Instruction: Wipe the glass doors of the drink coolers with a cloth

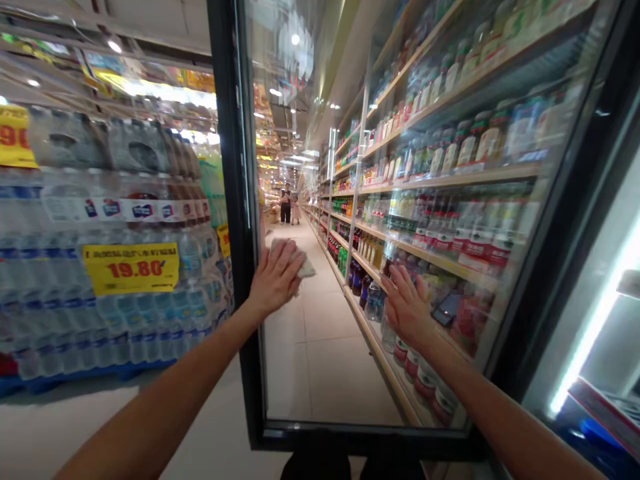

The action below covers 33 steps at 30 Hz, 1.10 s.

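A tall glass door (330, 373) in a black frame stands in front of me, swung out from a lit cooler. My left hand (276, 277) lies spread over a light-coloured cloth (306, 265), pressing it to the glass near the door's left edge. Part of the cloth sticks out past the fingers; the rest is hidden under the palm. Farther right, my right hand (406, 303) is held up at the pane with its fingers apart and nothing in it. Whether its fingertips touch the glass, I cannot tell.
Stacked packs of bottled water (150, 267) rise on the left, with a yellow price sign (131, 269) in front. Shelves of bottles (470, 143) appear in the glass on the right. A bright light strip (595, 333) marks the cooler at far right. Two people (287, 203) stand far down the aisle.
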Motion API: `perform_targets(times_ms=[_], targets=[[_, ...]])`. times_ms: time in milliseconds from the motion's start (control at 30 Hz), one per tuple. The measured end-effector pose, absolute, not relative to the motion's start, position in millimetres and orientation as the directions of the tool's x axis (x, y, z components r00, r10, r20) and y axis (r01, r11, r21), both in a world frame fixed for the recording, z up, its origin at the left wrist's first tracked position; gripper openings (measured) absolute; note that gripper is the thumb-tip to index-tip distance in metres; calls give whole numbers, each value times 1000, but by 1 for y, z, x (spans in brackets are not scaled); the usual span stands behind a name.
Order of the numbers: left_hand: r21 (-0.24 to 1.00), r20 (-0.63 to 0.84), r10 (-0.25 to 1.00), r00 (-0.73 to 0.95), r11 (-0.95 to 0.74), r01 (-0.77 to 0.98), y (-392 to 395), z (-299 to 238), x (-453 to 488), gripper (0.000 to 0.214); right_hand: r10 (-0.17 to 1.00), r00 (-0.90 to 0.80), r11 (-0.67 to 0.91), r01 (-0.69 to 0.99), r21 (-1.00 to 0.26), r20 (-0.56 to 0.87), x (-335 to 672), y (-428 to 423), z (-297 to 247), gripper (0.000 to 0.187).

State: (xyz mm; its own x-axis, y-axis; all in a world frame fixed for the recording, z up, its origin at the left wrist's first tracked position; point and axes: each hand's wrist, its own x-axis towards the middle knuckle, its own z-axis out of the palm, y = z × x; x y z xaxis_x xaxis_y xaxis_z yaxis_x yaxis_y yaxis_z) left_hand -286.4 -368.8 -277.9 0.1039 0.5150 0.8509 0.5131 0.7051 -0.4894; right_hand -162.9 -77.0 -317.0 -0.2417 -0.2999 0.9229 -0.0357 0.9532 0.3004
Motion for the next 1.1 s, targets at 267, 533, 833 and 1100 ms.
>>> perform_targets(times_ms=[267,533,833,1100], targets=[[-464,850,522,70,680,567,-380,-349,-283,66,-291,-276,956,-51,289,916,-165,-75,-320,52],[-421,896,422,141,703,573,-351,-291,-282,70,-245,-216,969,-26,245,945,-167,-66,-297,58],[-557,826,473,306,609,564,-299,-193,-273,59,-140,-39,983,118,143,989,-181,-50,-244,59],[-159,978,40,205,778,607,-309,-154,-287,58,-176,-26,979,104,178,984,-188,-41,-233,61]])
